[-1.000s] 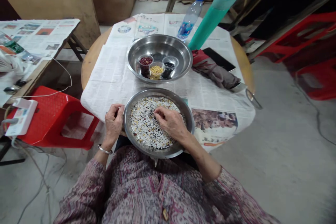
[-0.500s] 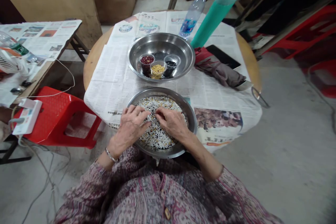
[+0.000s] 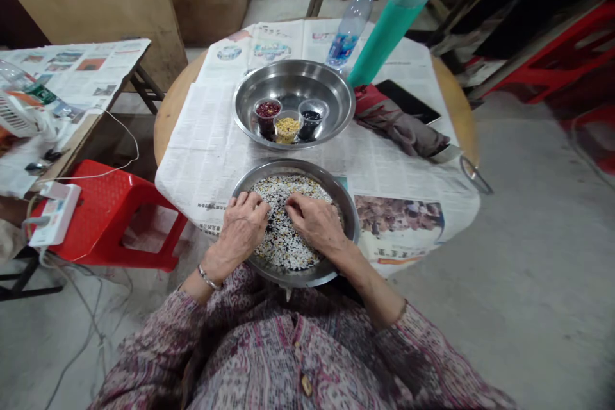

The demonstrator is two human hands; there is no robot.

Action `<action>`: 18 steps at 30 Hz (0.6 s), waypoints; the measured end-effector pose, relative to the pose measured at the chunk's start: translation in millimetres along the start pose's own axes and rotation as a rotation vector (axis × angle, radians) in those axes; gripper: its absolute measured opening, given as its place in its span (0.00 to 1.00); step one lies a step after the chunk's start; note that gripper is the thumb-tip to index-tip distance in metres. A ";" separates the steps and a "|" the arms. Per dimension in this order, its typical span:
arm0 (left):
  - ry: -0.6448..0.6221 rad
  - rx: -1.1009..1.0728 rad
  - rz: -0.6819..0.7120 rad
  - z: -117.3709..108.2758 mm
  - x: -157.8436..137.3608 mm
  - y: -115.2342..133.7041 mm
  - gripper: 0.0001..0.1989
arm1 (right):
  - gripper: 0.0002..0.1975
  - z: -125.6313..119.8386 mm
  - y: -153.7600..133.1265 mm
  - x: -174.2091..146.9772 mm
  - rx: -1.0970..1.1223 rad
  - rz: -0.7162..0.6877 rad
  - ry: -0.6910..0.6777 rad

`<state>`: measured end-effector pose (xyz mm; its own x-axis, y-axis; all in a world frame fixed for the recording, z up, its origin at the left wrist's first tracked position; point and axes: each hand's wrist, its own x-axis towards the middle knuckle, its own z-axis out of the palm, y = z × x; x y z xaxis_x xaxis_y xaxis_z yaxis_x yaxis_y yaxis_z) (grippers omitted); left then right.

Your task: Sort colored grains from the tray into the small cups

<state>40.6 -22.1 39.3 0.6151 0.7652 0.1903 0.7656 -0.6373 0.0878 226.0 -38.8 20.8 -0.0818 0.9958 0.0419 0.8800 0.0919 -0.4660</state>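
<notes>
A steel bowl (image 3: 353,221) in front of me holds a mix of white, black and yellow grains (image 3: 288,246). Over its left side is my left hand (image 3: 243,224), fingers curled and thumb drawn in; whatever it holds is hidden. My right hand (image 3: 317,224) reaches over the right rim, thumb and fingertips pinched together just above the grains. What lies in that pinch is too small to name. Beyond stands a larger steel basin (image 3: 245,90) with three clear cups: dark red beans (image 3: 268,110), yellow grains (image 3: 287,127) and black beans (image 3: 311,118).
Newspaper (image 3: 202,141) covers the round table. Behind the basin stand a plastic bottle (image 3: 350,29) and a tall teal container (image 3: 394,22). A folded umbrella (image 3: 398,125) and a black phone (image 3: 408,102) lie right. A red stool (image 3: 110,218) with a power strip (image 3: 55,214) is left.
My left hand's fingers have curled in, and the hand has drawn slightly away from the bowl's middle. My right hand stays pinched in nearly the same place.
</notes>
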 end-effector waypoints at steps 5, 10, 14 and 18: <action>-0.058 -0.015 0.130 3.6 18.0 -3.8 0.09 | 0.09 -0.4 -0.3 -0.2 -0.004 0.022 -0.008; 0.009 0.080 0.048 0.7 28.8 -19.6 0.11 | 0.09 -1.2 -0.1 0.3 0.014 0.027 -0.012; 0.079 0.048 -0.036 -0.6 24.9 -15.0 0.11 | 0.09 -1.9 -0.8 0.7 0.017 0.023 -0.020; -0.007 -0.004 -0.005 -1.4 18.3 5.3 0.07 | 0.09 -1.7 -1.5 0.3 -0.005 0.030 -0.023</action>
<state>55.6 -11.6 44.6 0.6128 0.7686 0.1835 0.7677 -0.6341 0.0924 225.4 -38.6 23.0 -0.0660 0.9978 0.0071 0.8848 0.0618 -0.4619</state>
